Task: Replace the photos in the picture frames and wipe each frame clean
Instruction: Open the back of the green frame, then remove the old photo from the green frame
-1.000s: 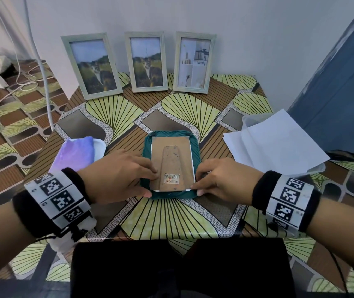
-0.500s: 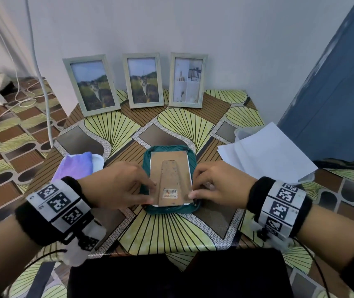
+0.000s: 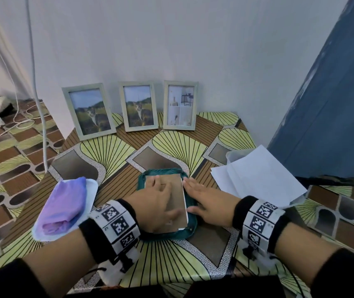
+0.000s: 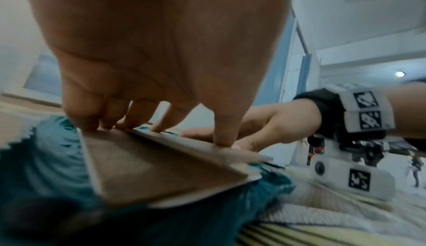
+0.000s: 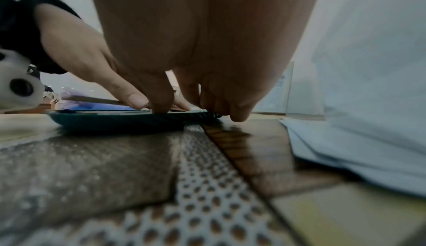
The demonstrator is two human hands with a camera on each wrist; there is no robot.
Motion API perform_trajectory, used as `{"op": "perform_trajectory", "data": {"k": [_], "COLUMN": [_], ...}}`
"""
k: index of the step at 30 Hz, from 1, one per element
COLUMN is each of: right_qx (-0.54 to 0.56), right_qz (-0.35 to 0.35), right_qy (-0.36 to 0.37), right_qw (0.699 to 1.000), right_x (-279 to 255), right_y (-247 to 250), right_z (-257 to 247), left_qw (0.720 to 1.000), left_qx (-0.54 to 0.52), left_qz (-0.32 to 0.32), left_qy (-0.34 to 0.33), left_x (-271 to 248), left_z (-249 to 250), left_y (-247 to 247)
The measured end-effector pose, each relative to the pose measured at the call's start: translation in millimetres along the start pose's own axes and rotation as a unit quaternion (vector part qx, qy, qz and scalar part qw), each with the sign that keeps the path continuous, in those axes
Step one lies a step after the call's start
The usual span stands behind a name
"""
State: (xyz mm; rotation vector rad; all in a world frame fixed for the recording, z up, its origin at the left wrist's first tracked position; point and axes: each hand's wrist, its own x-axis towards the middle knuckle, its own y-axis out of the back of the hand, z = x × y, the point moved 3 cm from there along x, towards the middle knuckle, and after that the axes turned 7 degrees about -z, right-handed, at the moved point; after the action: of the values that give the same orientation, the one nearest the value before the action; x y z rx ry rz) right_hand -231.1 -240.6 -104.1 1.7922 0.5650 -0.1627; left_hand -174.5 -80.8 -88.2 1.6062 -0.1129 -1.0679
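A picture frame lies face down on a teal cloth (image 3: 167,235) mid-table, its brown backing board (image 3: 177,194) facing up. My left hand (image 3: 158,201) lies on the board, fingertips (image 4: 221,140) pressing on it, thumb near the right edge. My right hand (image 3: 206,201) rests flat with straight fingers along the frame's right side, on the cloth. In the left wrist view the board (image 4: 149,168) looks tilted over a white edge. Three upright frames lean on the wall: two cat photos (image 3: 89,111) (image 3: 138,106) and an interior photo (image 3: 180,105).
A purple cloth (image 3: 64,203) lies on a white tray (image 3: 93,186) at the left. White papers (image 3: 257,175) cover a clear tub (image 3: 232,155) at the right. A white cable (image 3: 36,93) hangs past the table's left edge. A blue panel (image 3: 333,104) stands right.
My left hand slid from the frame's left edge onto the backing board. My right hand's fingers straightened from the lower right edge to lie flat alongside. The head view tilted up.
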Motion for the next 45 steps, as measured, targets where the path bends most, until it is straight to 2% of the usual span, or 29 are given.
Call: {"op": "perform_trajectory", "data": {"k": [3, 7, 10, 17, 23, 24, 26, 29, 32, 36, 41, 45], "right_qx": [0.01, 0.006, 0.019, 0.031, 0.02, 0.02, 0.025, 0.03, 0.03, 0.032, 0.024, 0.017], "right_qz": [0.016, 0.026, 0.02, 0.02, 0.012, 0.012, 0.016, 0.023, 0.025, 0.025, 0.026, 0.026], "right_qy": [0.001, -0.004, -0.005, -0.007, -0.011, -0.01, -0.009, -0.007, -0.004, -0.003, -0.003, -0.007], "right_qw": [1.0, 1.0, 1.0, 0.999, 1.0, 1.0, 1.0, 0.999, 0.999, 0.999, 0.999, 0.999], "right_x": [0.9, 1.6, 1.8, 2.1, 2.7, 2.4, 1.6, 1.4, 2.4, 2.7, 2.1, 2.2], "right_y": [1.1, 1.1, 1.4, 0.7, 0.9, 0.6, 0.7, 0.7, -0.5, -1.9, -2.2, -0.2], "right_z": [2.9, 3.7, 4.8, 7.8, 8.6, 8.7, 9.5, 10.1, 10.3, 11.7, 10.5, 9.4], "left_qw": [0.999, 0.988, 0.973, 0.913, 0.856, 0.86, 0.891, 0.954, 0.988, 0.999, 0.991, 0.995], "left_qx": [-0.034, -0.115, -0.19, -0.339, -0.45, -0.445, -0.391, -0.237, -0.097, -0.001, 0.127, 0.094], "left_qz": [0.029, 0.091, 0.099, 0.14, 0.2, 0.202, 0.194, 0.169, 0.101, 0.009, -0.025, -0.026], "left_qy": [-0.006, -0.044, -0.085, -0.177, -0.158, -0.146, -0.121, -0.067, -0.058, -0.044, -0.031, -0.008], "left_x": [1.1, -2.2, -8.4, -38.1, -83.7, -89.7, -96.0, -92.5, -79.1, -62.2, -54.5, -51.6], "left_z": [3.3, 1.0, -7.6, -29.9, -64.5, -71.7, -85.0, -98.2, -97.2, -93.2, -95.7, -93.2], "left_y": [6.6, 24.9, 33.3, 35.0, 48.5, 49.7, 48.6, 38.1, 14.4, -16.3, -34.9, -37.1]}}
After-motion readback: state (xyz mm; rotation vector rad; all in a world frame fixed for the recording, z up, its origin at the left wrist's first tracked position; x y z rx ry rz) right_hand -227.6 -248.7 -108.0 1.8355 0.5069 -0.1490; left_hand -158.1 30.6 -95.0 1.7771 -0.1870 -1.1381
